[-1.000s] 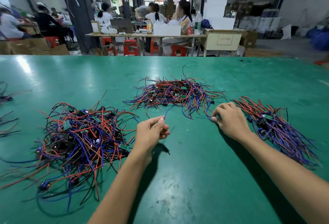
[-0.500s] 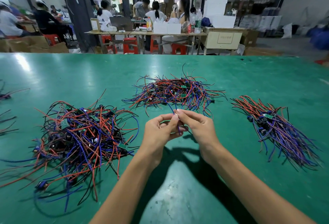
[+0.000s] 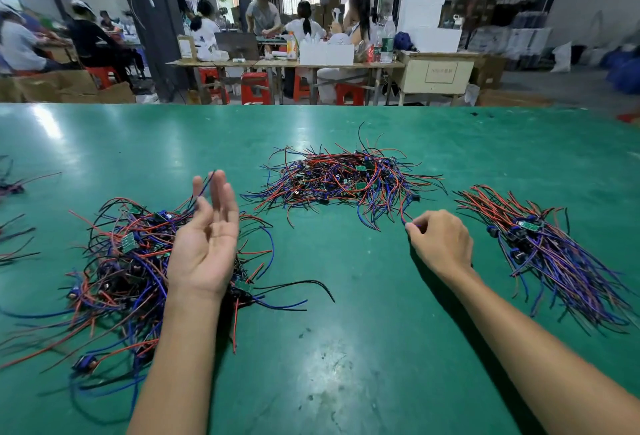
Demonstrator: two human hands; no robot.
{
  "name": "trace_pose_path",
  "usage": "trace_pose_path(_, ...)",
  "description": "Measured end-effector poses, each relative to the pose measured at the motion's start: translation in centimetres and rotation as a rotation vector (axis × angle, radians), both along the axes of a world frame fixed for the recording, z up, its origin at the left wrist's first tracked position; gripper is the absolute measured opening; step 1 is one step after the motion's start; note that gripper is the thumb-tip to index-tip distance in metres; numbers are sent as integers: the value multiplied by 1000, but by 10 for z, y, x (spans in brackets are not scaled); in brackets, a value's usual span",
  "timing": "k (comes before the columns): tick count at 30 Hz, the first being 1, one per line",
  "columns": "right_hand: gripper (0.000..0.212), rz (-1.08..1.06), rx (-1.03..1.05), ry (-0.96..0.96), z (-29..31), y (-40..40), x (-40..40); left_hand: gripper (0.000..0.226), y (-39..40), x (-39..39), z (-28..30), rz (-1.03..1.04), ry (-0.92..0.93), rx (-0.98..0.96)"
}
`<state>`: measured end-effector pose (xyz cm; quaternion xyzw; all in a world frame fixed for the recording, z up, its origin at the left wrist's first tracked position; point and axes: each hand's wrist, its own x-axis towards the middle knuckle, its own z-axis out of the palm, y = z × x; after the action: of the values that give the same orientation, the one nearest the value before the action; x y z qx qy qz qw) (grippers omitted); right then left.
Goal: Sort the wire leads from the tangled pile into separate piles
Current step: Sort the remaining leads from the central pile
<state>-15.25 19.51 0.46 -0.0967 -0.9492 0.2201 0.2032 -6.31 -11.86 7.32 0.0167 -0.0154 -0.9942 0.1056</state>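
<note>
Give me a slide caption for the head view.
Left hand open above tangled pile; right hand pinches a wire.

Green table mat (image 3: 346,348) looked smooth, semi-glossy, scuffed in spots and catching lamp glare; wire leads in the tangled pile (image 3: 114,261) wore slick red, blue and black plastic insulation, with small green circuit boards.

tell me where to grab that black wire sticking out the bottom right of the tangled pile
Pinch the black wire near its free end, coming from the right over bare green table. That stretch arcs clear of the tangled pile, while its root is buried under other leads, so it should probably slide out.
</note>
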Motion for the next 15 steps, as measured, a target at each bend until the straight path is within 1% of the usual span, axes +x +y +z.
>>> trace_pose_path(1,19,-8,-7,6,-1,0,1,43,4,0,-1,-13,7,5)
trace_pose_path(2,19,-18,-32,19,-2,0,3,57,8,1,-1,-21,8,-13)
trace_pose_path(3,21,-28,-77,42,-3,0,7,70,14,1,-1,-28,7,-52)
trace_pose_path(4,23,-35,-133,75,-4,0,11,78,19,1,-1,-33,6,-104)
trace_pose_path(6,24,-30,-224,160,-6,-1,21,80,31,0,-1,-21,3,-193)
trace_pose_path(9,22,-7,-362,291,-1,-2,33,87,43,-1,-2,-2,13,-235)
trace_pose_path(10,21,21,-442,331,3,-2,37,90,48,-1,-2,-2,6,-304)
trace_pose_path(11,19,60,-530,364,8,-3,41,91,54,-2,-3,-11,0,-426)
trace_pose_path(13,16,139,-669,415,17,-6,50,87,72,-1,-10,-54,-39,-786)
trace_pose_path(14,15,175,-702,434,20,-8,55,78,82,0,-14,-52,-63,-1026)
trace_pose_path(15,14,215,-723,442,23,-9,59,69,92,1,-20,-11,-52,-1308)
